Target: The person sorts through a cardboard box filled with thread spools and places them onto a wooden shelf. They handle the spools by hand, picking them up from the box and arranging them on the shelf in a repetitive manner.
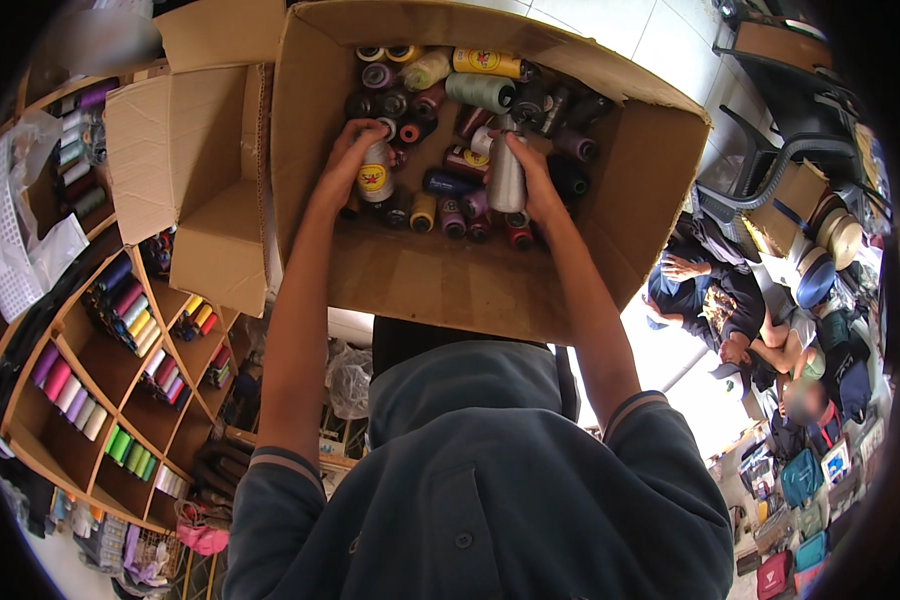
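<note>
Both my arms reach into a large open cardboard box [440,300] that holds many thread spools lying in a loose heap. My left hand [348,160] is closed round a pale grey thread spool [375,172] with a yellow label, held upright. In my right hand [538,172] is a silvery grey thread cone [508,178], its narrow top pointing up. Around them lie a navy spool [450,183], a sage green spool [480,91], a yellow-labelled spool [487,63] and several purple, maroon and black ones. The far fingertips of both hands are partly hidden.
A smaller open carton [215,220] stands to the left of the box. Further left, a wooden rack [95,370] holds coloured spools in compartments. Black chairs [785,150] stand at right, with other people [725,300] beyond. A clear plastic bag [348,380] lies below the box.
</note>
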A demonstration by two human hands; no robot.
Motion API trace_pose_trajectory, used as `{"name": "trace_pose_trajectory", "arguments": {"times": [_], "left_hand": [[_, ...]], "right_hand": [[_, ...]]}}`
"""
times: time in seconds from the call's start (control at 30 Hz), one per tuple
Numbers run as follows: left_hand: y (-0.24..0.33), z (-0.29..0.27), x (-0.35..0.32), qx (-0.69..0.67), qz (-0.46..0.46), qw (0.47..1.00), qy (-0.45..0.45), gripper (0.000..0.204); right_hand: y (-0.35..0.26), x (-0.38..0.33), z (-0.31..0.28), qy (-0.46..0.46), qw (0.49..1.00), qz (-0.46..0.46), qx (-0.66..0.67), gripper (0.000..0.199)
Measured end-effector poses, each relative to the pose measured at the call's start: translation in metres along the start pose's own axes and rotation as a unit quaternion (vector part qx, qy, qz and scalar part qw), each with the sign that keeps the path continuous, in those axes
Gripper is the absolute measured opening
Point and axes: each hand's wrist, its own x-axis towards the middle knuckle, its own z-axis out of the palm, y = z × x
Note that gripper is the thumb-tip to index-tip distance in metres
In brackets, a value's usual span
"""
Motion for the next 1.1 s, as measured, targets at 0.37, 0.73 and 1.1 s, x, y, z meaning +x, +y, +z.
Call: {"name": "trace_pose_trajectory", "arguments": {"times": [0.37,0.73,1.1], "left_hand": [[0.002,0.017,0.038,0.311,-0.048,0.944,0.1,0.098],[-0.013,0.017,0.053,0.232,-0.104,0.961,0.104,0.093],[0.002,0.022,0.003,0.456,0.009,0.88,0.132,0.077]], "right_hand": [[0.005,-0.006,0.0,0.008,0.999,0.026,0.032,0.053],[0.002,-0.006,-0.007,0.012,0.999,0.039,0.028,0.055],[0.008,-0.002,0.001,-0.015,0.998,0.056,-0.004,0.06]]}}
